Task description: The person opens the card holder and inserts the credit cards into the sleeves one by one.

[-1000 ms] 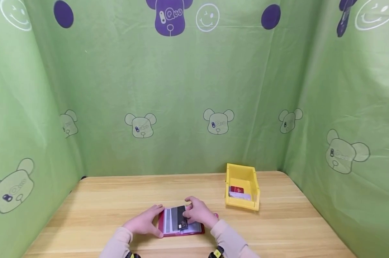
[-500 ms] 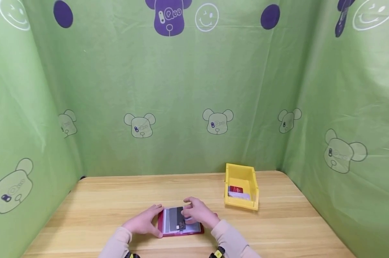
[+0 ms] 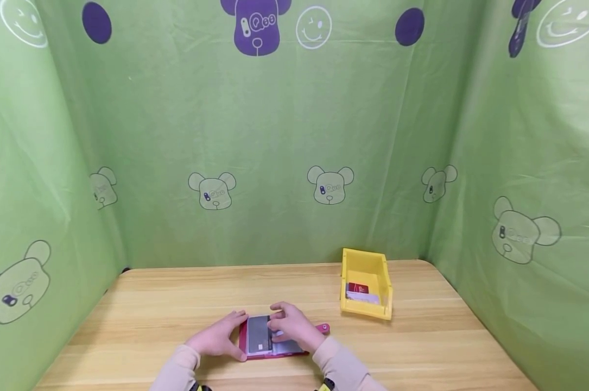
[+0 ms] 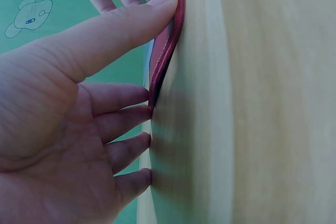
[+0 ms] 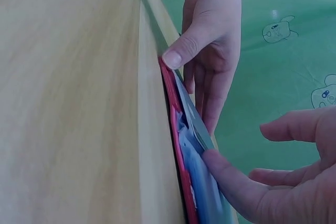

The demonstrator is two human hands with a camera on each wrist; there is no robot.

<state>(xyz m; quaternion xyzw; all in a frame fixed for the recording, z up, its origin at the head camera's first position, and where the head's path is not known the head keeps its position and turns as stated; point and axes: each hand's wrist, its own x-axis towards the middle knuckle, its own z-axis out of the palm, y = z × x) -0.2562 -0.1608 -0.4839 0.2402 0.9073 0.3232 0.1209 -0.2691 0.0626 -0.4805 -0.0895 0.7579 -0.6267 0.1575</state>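
A red card holder [image 3: 243, 341] lies spread on the table with clear sleeves. A black card [image 3: 259, 333] lies at its left sleeve, looking greyish under the plastic, with a narrow dark strip along its right edge. My left hand [image 3: 217, 335] rests on the holder's left side, thumb on the near corner and fingers at the far corner. In the left wrist view its fingers [image 4: 126, 98] are nearly straight. My right hand [image 3: 299, 329] is over the holder's right half. In the right wrist view its thumb [image 5: 231, 179] touches the card's edge [image 5: 193, 116], its other fingers apart from it.
A yellow bin [image 3: 366, 309] stands at the back right of the wooden table [image 3: 177, 293], with a red card [image 3: 359, 288] and a pale card [image 3: 362, 297] inside. The holder's red strap [image 3: 323, 328] sticks out to the right. Green curtains [image 3: 270, 228] enclose the table.
The black card has slid left under the clear plastic, and my right hand has shifted left along with it. More of the red strap shows. My left hand has stayed in place.
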